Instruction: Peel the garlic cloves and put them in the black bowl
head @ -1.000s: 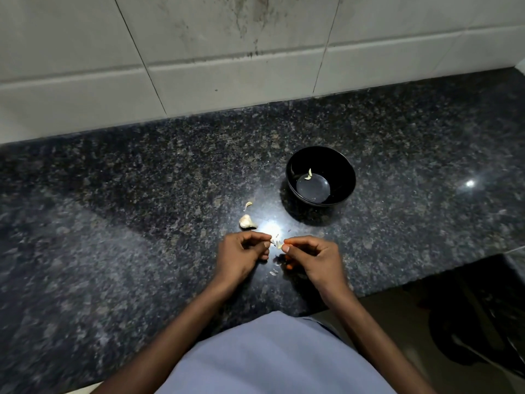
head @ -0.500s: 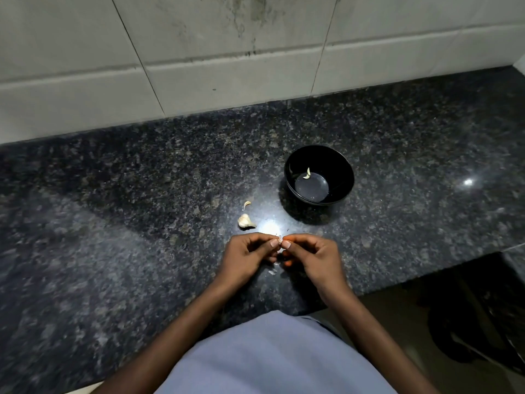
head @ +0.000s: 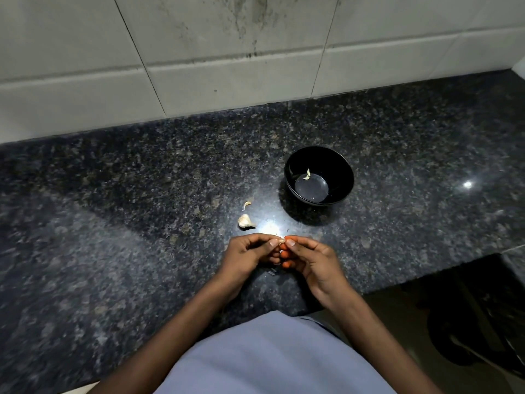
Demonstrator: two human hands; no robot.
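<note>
Nearest the camera, at 6 o'clock, a light blue garment (head: 270, 356) fills the lower edge, with both bare forearms reaching forward over the counter (head: 113, 223). Just beyond, the left hand (head: 245, 254) and right hand (head: 309, 258) meet fingertip to fingertip above the counter's near edge. Each grip is narrow, thumb and forefinger curled in a pinch on one small garlic clove (head: 282, 240) held between the two hands; little of the clove shows, so how much skin is left on it cannot be told. A few pale skin scraps (head: 272, 271) lie on the counter under the hands.

Farther out, at 11 o'clock from the hands, a garlic piece (head: 245, 221) lies on the counter, with a small curved sliver (head: 247, 205) just past it. At 1 o'clock from the hands stands the black bowl (head: 341, 169), upright, with one peeled clove (head: 307, 174) inside against its far-left wall. Behind everything, at 12 o'clock, rises the stained tiled wall (head: 227, 66).
</note>
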